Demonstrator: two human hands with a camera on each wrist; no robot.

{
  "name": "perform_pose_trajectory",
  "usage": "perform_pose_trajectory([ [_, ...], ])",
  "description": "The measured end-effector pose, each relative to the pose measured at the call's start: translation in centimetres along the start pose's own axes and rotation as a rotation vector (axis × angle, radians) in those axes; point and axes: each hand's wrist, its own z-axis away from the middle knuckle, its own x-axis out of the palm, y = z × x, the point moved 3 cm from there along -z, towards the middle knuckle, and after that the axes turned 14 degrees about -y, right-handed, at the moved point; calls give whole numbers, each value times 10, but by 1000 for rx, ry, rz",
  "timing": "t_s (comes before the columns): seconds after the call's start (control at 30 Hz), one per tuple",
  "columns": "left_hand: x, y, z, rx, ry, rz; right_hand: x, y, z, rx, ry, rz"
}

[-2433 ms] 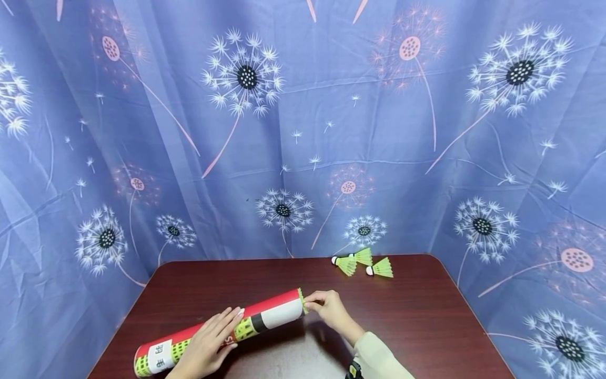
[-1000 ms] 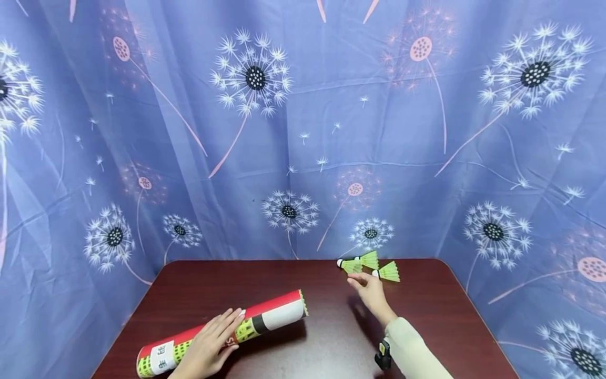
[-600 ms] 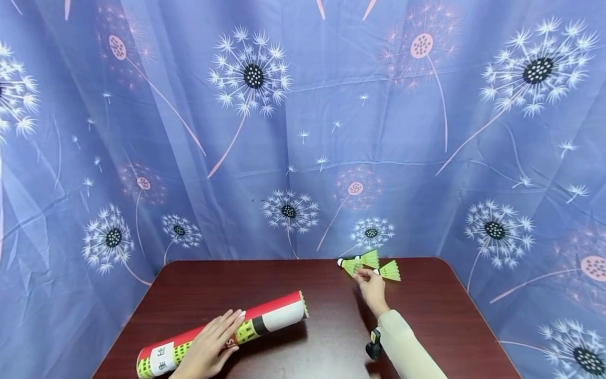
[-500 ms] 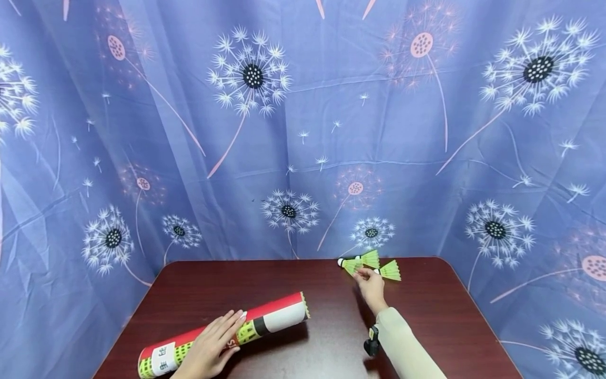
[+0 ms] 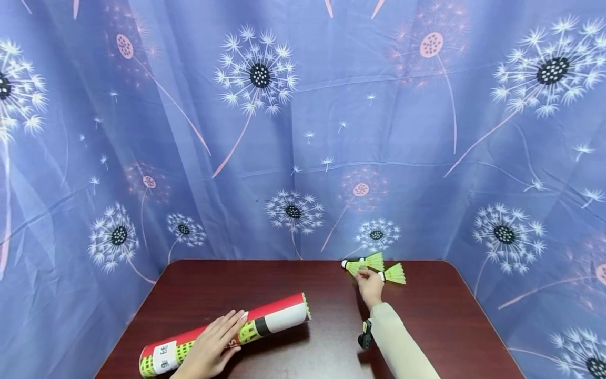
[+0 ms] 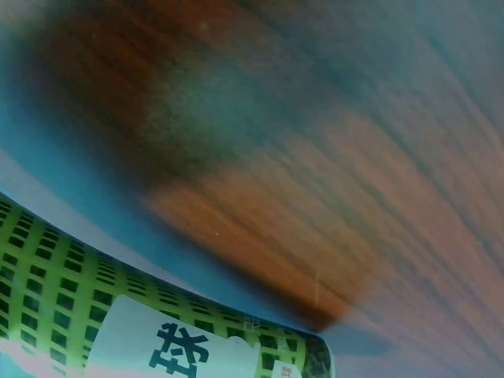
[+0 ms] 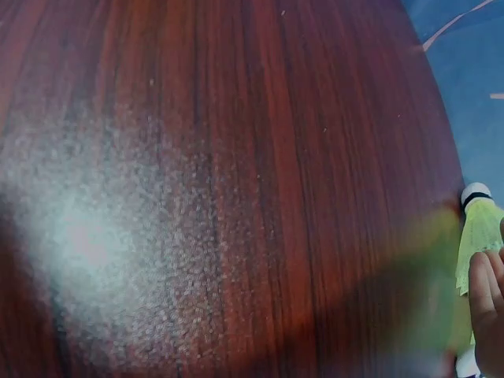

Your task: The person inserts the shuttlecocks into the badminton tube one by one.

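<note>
My left hand (image 5: 213, 339) lies across a shuttlecock tube (image 5: 284, 314), red, white and yellow-green, its fingers fairly straight on top and the thumb on the near side. Green points show at the tube's right end. In the left wrist view the green-checked tube (image 6: 59, 295) bears a white label. At the back of the table, my right hand (image 5: 371, 287) pinches the skirt of a yellow-green shuttlecock (image 5: 351, 266) with a white head. In the right wrist view, fingers cover part of that shuttlecock (image 7: 479, 224); the exact contact is partly hidden.
Two more shuttlecocks lie close by: one behind, a shuttlecock (image 5: 375, 261), and one to the right, a shuttlecock (image 5: 395, 273). Around the dark red wooden table (image 5: 435, 326) hangs a blue dandelion-print curtain (image 5: 322, 105), meeting its back edge.
My right hand has gone from the tube's right end to the shuttlecocks at the back, and its fingers have come together on the leftmost one. My left hand stays on the tube.
</note>
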Motion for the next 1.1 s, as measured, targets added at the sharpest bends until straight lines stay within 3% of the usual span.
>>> perform_pose_trajectory([
  [0.33, 0, -3, 2, -4, -1, -32, -2, 11, -1, -19, 11, 81],
  [0.57, -3, -2, -2, 27, 27, -19, -10, 13, 2, -9, -50, 88],
  [1.1, -6, -3, -4, 50, 56, -6, -43, 6, 19, -124, -149, 119],
])
